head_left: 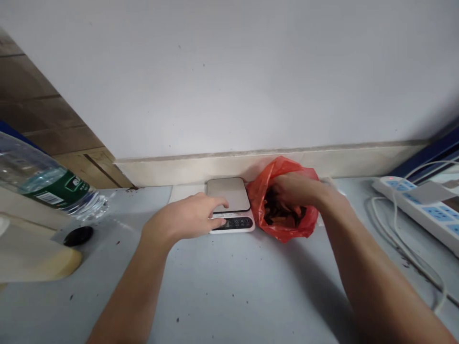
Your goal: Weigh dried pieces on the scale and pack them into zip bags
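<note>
A small white kitchen scale [228, 193] with a metal weighing plate and a black button panel lies against the foot of the wall. My left hand [195, 215] is at its left side, thumb by the display and index finger over the plate, the two apart. Nothing shows between them. To the right of the scale stands a red plastic bag [287, 165], its mouth open towards me. Inside are brown, dried-looking pieces [281, 215] whose kind I cannot make out. My right hand [292, 188] reaches into this bag, and its fingertips are hidden among the pieces.
On the left are a large water bottle [59, 184] with a green label, a pale yellowish container [39, 253] and a black oval object [79, 235]. A white power strip [423, 205] with loose cables [398, 234] lies on the right. The wall [251, 86] bounds the table's back.
</note>
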A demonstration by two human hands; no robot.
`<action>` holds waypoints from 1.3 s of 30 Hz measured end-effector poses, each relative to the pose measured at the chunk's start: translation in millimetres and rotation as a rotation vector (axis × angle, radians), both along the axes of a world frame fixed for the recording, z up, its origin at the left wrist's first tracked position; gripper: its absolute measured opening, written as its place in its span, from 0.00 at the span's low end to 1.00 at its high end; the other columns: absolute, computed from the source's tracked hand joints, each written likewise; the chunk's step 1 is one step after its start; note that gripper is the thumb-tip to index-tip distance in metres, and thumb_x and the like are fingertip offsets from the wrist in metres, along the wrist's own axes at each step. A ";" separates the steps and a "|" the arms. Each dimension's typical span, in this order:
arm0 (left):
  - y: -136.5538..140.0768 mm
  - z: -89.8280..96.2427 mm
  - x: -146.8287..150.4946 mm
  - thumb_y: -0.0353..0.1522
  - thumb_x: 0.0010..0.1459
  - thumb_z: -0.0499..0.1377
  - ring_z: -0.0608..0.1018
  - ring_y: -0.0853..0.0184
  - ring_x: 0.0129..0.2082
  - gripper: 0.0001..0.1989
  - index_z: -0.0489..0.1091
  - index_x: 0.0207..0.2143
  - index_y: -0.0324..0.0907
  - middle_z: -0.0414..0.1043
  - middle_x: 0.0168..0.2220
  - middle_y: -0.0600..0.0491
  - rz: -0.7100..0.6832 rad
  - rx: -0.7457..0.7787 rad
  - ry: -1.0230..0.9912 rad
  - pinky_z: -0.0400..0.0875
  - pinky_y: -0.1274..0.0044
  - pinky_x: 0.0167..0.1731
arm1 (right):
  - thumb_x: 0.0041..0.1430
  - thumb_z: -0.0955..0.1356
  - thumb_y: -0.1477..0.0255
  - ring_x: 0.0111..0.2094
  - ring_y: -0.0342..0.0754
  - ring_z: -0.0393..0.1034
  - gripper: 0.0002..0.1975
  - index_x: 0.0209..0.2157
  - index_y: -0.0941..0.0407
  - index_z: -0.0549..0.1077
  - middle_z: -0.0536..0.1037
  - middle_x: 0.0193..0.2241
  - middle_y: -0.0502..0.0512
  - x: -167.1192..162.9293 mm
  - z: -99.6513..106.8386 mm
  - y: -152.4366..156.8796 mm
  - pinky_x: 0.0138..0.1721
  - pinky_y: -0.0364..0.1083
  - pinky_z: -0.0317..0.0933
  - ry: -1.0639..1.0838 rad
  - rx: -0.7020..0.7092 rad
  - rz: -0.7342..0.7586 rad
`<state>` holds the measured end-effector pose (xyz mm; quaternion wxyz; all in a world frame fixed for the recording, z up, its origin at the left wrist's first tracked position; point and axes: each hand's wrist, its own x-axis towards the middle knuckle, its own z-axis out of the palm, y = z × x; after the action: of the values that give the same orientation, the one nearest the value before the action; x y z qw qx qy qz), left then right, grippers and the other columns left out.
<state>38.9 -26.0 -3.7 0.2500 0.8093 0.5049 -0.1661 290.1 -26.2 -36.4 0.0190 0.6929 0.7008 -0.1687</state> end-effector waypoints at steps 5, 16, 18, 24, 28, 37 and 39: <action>0.0 4.0 -6.2 0.44 0.67 0.52 0.81 0.57 0.44 0.26 0.66 0.66 0.55 0.75 0.58 0.46 0.035 -0.001 -0.002 0.70 0.74 0.37 | 0.56 0.64 0.83 0.38 0.51 0.78 0.21 0.41 0.50 0.84 0.85 0.37 0.52 16.0 3.7 6.1 0.38 0.45 0.68 -0.017 -0.051 0.033; 6.4 5.8 -21.5 0.44 0.67 0.50 0.81 0.59 0.41 0.25 0.68 0.64 0.54 0.77 0.50 0.49 0.088 0.021 -0.055 0.70 0.72 0.38 | 0.60 0.66 0.78 0.35 0.50 0.78 0.18 0.44 0.50 0.85 0.85 0.33 0.49 27.3 29.3 -1.4 0.38 0.46 0.68 0.056 0.085 -0.083; 8.9 4.4 -24.9 0.46 0.67 0.50 0.81 0.59 0.40 0.26 0.67 0.64 0.54 0.78 0.50 0.50 0.085 0.021 -0.058 0.70 0.72 0.38 | 0.60 0.67 0.78 0.37 0.52 0.78 0.18 0.46 0.50 0.85 0.85 0.36 0.50 24.2 36.2 -4.8 0.41 0.47 0.69 0.042 0.164 -0.128; 19.3 -0.6 -35.8 0.46 0.65 0.52 0.81 0.57 0.45 0.26 0.68 0.64 0.55 0.80 0.50 0.50 0.088 0.049 -0.065 0.70 0.71 0.42 | 0.64 0.67 0.78 0.48 0.53 0.79 0.17 0.48 0.53 0.85 0.86 0.47 0.53 -13.9 47.6 -3.8 0.50 0.45 0.68 0.290 0.327 0.051; 27.6 -5.0 -40.9 0.45 0.64 0.53 0.82 0.56 0.44 0.26 0.69 0.63 0.53 0.81 0.51 0.49 0.149 0.055 -0.007 0.71 0.71 0.42 | 0.64 0.64 0.81 0.49 0.50 0.78 0.21 0.51 0.53 0.84 0.84 0.52 0.55 -55.7 26.4 15.6 0.47 0.41 0.67 0.236 0.181 0.229; 30.3 -8.7 -37.3 0.42 0.67 0.52 0.82 0.58 0.45 0.27 0.65 0.67 0.50 0.80 0.53 0.48 0.192 0.030 0.043 0.72 0.70 0.45 | 0.65 0.61 0.82 0.44 0.57 0.80 0.20 0.47 0.57 0.83 0.84 0.45 0.67 -90.5 -10.4 32.6 0.38 0.47 0.64 -0.056 0.085 0.300; 29.1 -6.9 -35.0 0.42 0.67 0.52 0.82 0.57 0.45 0.27 0.66 0.67 0.50 0.80 0.52 0.48 0.189 0.038 0.049 0.73 0.70 0.45 | 0.68 0.62 0.78 0.43 0.57 0.80 0.18 0.49 0.55 0.83 0.85 0.43 0.64 -88.7 -7.1 30.6 0.37 0.47 0.64 -0.045 0.072 0.318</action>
<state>3.8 3.1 -10.6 0.2368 0.7584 0.5879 -0.1519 201.4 4.4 -43.6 0.0362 0.5772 0.8065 -0.1226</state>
